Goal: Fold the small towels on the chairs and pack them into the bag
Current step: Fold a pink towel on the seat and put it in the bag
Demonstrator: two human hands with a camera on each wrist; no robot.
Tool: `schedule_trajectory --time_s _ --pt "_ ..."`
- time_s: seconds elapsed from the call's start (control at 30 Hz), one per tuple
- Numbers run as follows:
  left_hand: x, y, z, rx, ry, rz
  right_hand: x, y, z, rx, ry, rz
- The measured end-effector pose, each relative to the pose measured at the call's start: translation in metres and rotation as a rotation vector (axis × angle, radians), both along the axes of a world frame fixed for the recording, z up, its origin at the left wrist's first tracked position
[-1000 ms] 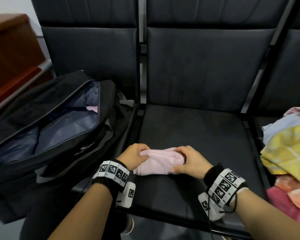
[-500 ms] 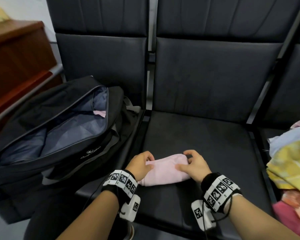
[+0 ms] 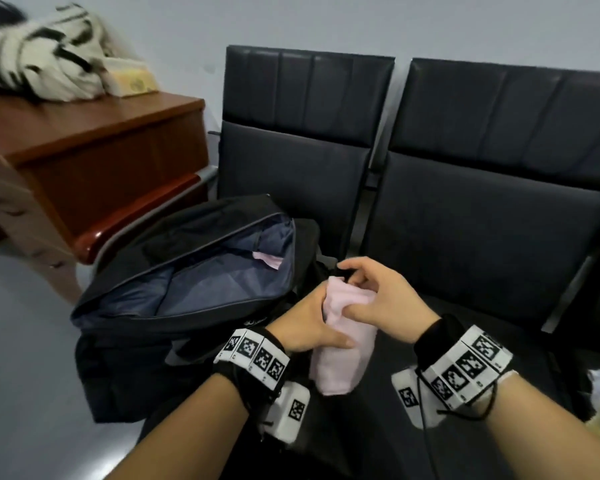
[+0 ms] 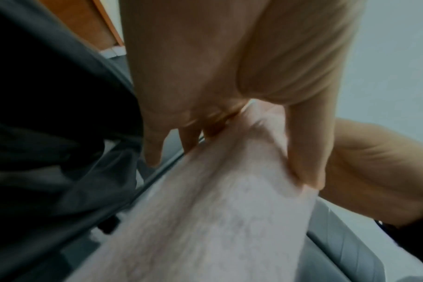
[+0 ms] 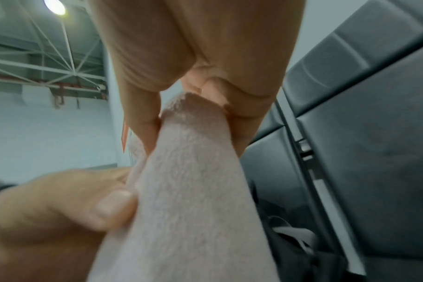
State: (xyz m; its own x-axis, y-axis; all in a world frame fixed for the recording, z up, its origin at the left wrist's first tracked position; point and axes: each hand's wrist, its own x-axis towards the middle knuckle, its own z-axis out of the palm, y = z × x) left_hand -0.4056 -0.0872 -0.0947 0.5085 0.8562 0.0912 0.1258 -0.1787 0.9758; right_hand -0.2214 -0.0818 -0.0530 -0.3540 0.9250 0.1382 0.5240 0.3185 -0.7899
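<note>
Over chair [image 3: 482, 271] — towel [image 3: 340, 355] hangs lengthwise.

Head view: high, facing down over chairs [image 3: 465, 237]. Wrist views: close, upward along fingers. Shared: pink towel [image 3: 343, 355].

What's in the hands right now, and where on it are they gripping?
Both hands hold the folded pink towel: the left hand grips its left side, the right hand pinches its upper end.
</note>
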Motion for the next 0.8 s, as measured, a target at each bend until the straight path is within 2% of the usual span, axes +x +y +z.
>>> schedule_trajectory --time_s 0.2,0.3,0.4,0.5,0.6,0.8 --pt "-0.065 0.025 0.046 0.024 -0.023 0.103 -0.065 0.047 0.039 0.058 0.135 0.022" --pt "-0.099 0.045 0.056 -0.089 -0.070 0.276 -0.100 0.082 0.039 -0.008 0.127 -0.031" --pt "-0.127 0.068 0.056 -0.248 -0.174 0.467 -0.131 0.113 0.029 -0.176 0.060 -0.029" --pt "-0.150 0.100 0.047 -0.399 -0.242 0.643 -0.157 0.136 0.012 -0.321 -0.010 0.073" --pt "-0.169 0.133 0.028 -0.527 -0.287 0.773 -0.177 0.156 -0.008 -0.458 0.000 0.184" --pt "-0.185 0.178 -0.042 -0.784 -0.375 0.890 -0.201 0.205 -0.062 -0.519 -0.146 0.064"
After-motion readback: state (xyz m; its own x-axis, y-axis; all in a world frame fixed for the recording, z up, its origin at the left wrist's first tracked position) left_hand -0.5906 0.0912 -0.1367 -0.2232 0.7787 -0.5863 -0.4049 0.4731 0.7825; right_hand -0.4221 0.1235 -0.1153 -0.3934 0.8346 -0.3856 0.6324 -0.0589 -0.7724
